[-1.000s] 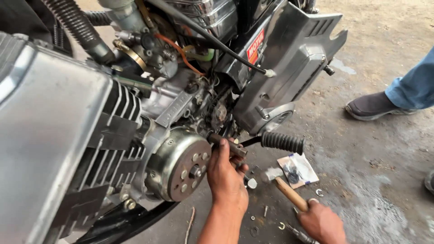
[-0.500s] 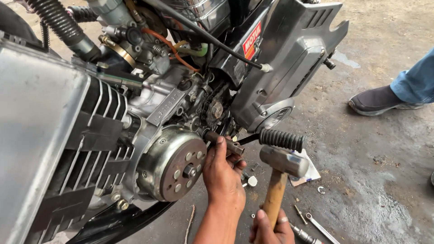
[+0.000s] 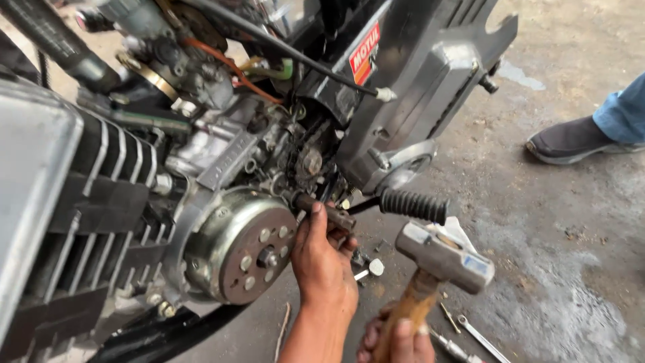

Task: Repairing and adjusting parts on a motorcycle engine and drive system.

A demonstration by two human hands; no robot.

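The left hand (image 3: 322, 269) had a clenched grip on a short dark punch (image 3: 324, 210), which lay slanted with its upper end against the engine (image 3: 222, 154), just to the right of the round flywheel (image 3: 242, 252). The thumb pointed up along the punch and the fingers wrapped it from below. The right hand (image 3: 396, 339) was low at the bottom edge and only partly in view; its grip was closed around the wooden handle of a hammer (image 3: 443, 255). The metal head of the hammer stood raised, to the right of the punch and apart from it, just under the ribbed rubber footpeg (image 3: 413, 205). The flywheel showed several round holes and a nut in its centre. Left of it were the black cooling fins (image 3: 107, 195) of the cylinder, and above it an orange wire (image 3: 228, 67) and a black cable (image 3: 302, 60). A grey cover (image 3: 430, 81) with a red sticker hung over the footpeg. On the concrete floor (image 3: 557, 269), near the hammer, lay a thin wrench (image 3: 480, 338) and a small bolt (image 3: 371, 269). At the right edge another person's dark shoe (image 3: 571, 140) and blue trouser leg (image 3: 621, 111) stood on the floor, well apart from the hands.
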